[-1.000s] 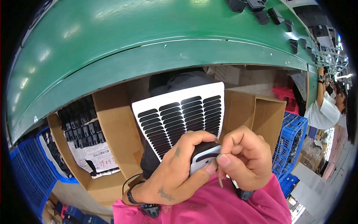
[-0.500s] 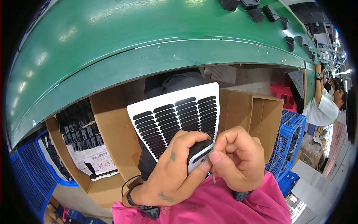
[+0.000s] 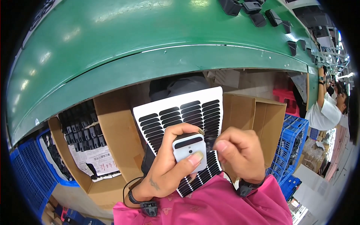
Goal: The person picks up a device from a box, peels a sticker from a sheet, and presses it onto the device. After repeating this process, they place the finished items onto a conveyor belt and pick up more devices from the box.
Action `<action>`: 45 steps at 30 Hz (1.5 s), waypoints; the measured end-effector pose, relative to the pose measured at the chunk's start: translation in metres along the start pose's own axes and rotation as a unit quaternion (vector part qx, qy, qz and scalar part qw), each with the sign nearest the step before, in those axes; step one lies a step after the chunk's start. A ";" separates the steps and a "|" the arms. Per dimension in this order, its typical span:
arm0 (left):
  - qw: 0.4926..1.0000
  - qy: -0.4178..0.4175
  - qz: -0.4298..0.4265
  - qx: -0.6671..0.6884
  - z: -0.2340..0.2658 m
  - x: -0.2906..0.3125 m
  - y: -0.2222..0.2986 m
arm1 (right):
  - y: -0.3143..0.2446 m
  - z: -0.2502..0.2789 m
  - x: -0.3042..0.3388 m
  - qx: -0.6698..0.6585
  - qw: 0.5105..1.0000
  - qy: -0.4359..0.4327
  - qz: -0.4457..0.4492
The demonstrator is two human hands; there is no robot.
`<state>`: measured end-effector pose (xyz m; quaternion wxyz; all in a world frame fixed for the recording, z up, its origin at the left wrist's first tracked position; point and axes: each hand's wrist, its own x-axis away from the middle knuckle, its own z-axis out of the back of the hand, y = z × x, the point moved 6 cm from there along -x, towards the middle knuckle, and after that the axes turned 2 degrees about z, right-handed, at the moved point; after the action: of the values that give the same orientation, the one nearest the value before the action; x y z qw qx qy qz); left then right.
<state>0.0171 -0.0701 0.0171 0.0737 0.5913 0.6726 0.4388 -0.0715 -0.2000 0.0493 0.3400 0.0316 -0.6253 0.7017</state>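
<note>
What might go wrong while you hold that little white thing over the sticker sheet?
The left hand pinches the white device with only thumb and fingertips, so it might slip onto the pink lap. The sheet leans loosely behind it and could slide off. The right hand pinches something too small to make out, easy to drop.

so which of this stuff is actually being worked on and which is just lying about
In hand:
- small white device, gripped by the left hand
- white sheet with black slots, behind the device
- right hand, pinching beside the device

Lying about:
- cardboard box of black parts
- blue crates
- green conveyor belt
- black parts on the belt
</note>
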 end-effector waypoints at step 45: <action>0.984 0.016 -0.177 0.020 0.043 0.019 -0.008 | -0.022 -0.060 -0.043 0.384 0.826 0.132 0.390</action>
<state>0.0322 -0.0314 -0.0061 0.1273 0.4570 0.7767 0.4144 -0.0038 -0.1650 0.0352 0.0775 -0.1801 -0.2148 0.9568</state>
